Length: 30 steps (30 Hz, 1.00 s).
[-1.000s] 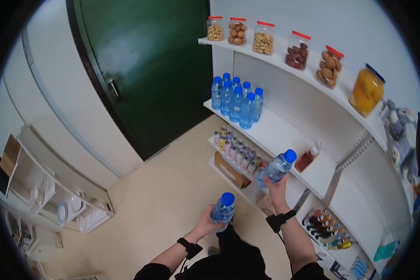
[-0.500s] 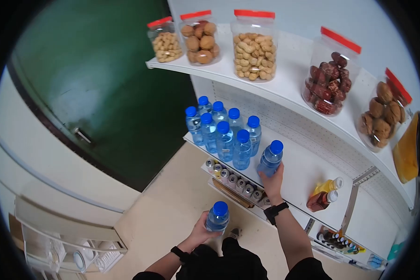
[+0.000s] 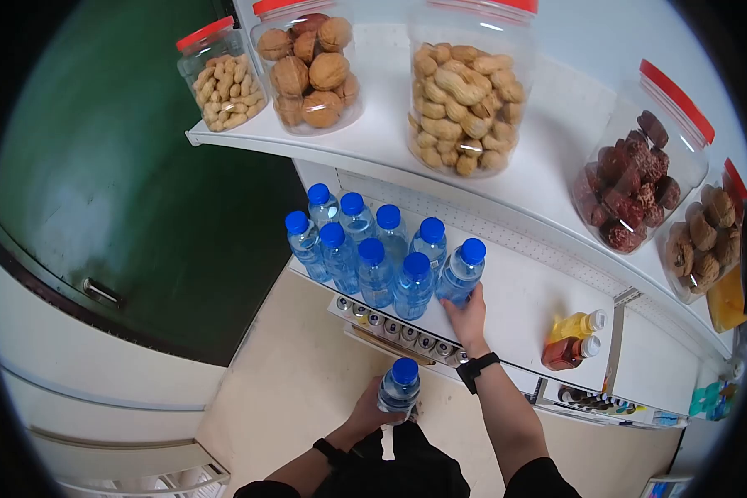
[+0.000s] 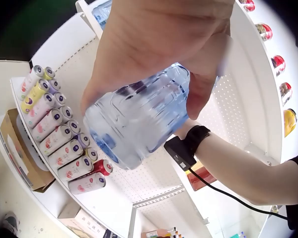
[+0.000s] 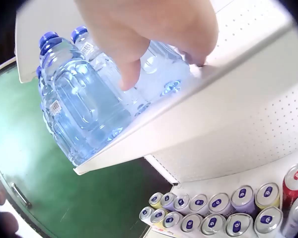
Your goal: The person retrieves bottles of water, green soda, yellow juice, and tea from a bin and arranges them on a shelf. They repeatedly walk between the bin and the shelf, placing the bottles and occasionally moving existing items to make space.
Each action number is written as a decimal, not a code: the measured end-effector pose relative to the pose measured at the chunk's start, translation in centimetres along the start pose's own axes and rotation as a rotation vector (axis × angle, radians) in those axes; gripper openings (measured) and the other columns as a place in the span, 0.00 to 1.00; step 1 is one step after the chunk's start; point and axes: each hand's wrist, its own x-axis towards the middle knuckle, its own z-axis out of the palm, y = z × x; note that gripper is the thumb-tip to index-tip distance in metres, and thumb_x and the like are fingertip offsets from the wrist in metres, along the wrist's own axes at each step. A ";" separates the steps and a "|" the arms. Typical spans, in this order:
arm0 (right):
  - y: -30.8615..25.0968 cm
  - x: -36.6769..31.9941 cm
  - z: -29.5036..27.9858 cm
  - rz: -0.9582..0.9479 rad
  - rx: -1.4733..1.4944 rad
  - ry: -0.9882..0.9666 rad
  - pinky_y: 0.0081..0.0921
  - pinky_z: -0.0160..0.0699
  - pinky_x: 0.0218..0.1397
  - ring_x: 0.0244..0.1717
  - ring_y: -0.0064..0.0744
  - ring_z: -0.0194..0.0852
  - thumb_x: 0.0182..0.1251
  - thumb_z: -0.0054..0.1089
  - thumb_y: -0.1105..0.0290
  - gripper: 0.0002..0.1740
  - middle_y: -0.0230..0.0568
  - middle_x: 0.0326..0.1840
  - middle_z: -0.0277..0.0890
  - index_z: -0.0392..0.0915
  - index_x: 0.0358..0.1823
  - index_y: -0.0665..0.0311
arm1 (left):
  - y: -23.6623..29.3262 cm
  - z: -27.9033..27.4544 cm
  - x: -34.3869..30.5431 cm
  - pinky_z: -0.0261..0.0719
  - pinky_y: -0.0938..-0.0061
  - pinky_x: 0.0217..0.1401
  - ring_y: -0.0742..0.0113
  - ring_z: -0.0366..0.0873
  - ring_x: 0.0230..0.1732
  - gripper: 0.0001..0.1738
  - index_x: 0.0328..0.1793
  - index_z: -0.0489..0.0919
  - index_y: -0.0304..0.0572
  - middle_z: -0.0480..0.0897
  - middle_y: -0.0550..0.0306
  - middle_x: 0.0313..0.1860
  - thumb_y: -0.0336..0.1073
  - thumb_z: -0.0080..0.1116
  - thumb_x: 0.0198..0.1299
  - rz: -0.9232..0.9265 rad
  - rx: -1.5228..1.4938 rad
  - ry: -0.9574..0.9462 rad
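Right hand (image 3: 466,319) grips bottle (image 3: 458,278) on white shelf (image 3: 519,311) | left hand (image 3: 365,417) grips second bottle (image 3: 397,393) | green door (image 3: 158,216), pale floor (image 3: 266,373)

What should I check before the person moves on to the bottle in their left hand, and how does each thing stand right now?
1. Right hand off its water bottle: not ok; the hand grips it.
2. That bottle settled flat on the shelf: cannot tell; the hand hides part of it.
3. Left hand firm on the second bottle: looks ok; its fingers curl round it.
4. Blue caps on both bottles: ok.
5. Yellow bottle and red bottle out of the way: ok; they stand farther along the shelf, apart from the right hand's bottle.
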 end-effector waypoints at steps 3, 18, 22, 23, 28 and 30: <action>-0.6 -2.6 -0.7 -0.095 -0.119 0.105 0.37 0.71 0.67 0.67 0.48 0.69 0.51 0.74 0.78 0.45 0.51 0.67 0.69 0.59 0.70 0.66 | 0.1 -0.2 1.1 0.71 0.63 0.68 0.58 0.73 0.64 0.46 0.69 0.64 0.39 0.74 0.50 0.62 0.33 0.79 0.43 0.078 0.065 0.030; -3.4 -8.8 -0.5 0.046 0.083 -0.025 0.33 0.80 0.52 0.48 0.37 0.83 0.53 0.76 0.76 0.30 0.44 0.49 0.84 0.72 0.56 0.68 | 3.7 3.8 8.0 0.58 0.53 0.76 0.40 0.58 0.74 0.44 0.75 0.58 0.38 0.61 0.38 0.73 0.28 0.67 0.52 0.680 0.235 0.102; -2.1 -8.2 1.2 0.066 -0.076 0.144 0.34 0.79 0.51 0.48 0.43 0.83 0.50 0.80 0.70 0.34 0.48 0.48 0.82 0.70 0.56 0.69 | 2.3 -0.1 8.3 0.62 0.53 0.73 0.40 0.64 0.70 0.36 0.70 0.66 0.39 0.67 0.40 0.68 0.25 0.62 0.52 0.600 0.372 0.129; -2.0 -8.2 1.5 0.021 -0.202 0.199 0.34 0.79 0.51 0.47 0.46 0.82 0.49 0.81 0.68 0.35 0.50 0.48 0.81 0.70 0.55 0.69 | 2.7 -0.9 8.3 0.62 0.53 0.73 0.40 0.64 0.70 0.36 0.70 0.66 0.39 0.67 0.40 0.68 0.25 0.62 0.52 0.595 0.376 0.125; -2.4 -8.4 2.1 0.123 -0.159 0.213 0.36 0.79 0.53 0.50 0.47 0.81 0.47 0.82 0.66 0.35 0.52 0.50 0.79 0.69 0.52 0.68 | 12.8 -3.5 7.9 0.66 0.50 0.68 0.46 0.71 0.63 0.25 0.59 0.77 0.42 0.72 0.46 0.62 0.26 0.61 0.51 1.121 0.823 0.210; -2.7 -8.4 2.2 0.139 -0.107 0.223 0.36 0.78 0.55 0.51 0.44 0.81 0.49 0.80 0.70 0.35 0.50 0.49 0.79 0.68 0.56 0.68 | 18.2 -3.2 8.4 0.62 0.44 0.70 0.48 0.71 0.62 0.28 0.62 0.76 0.47 0.73 0.46 0.62 0.31 0.64 0.52 1.128 1.004 0.246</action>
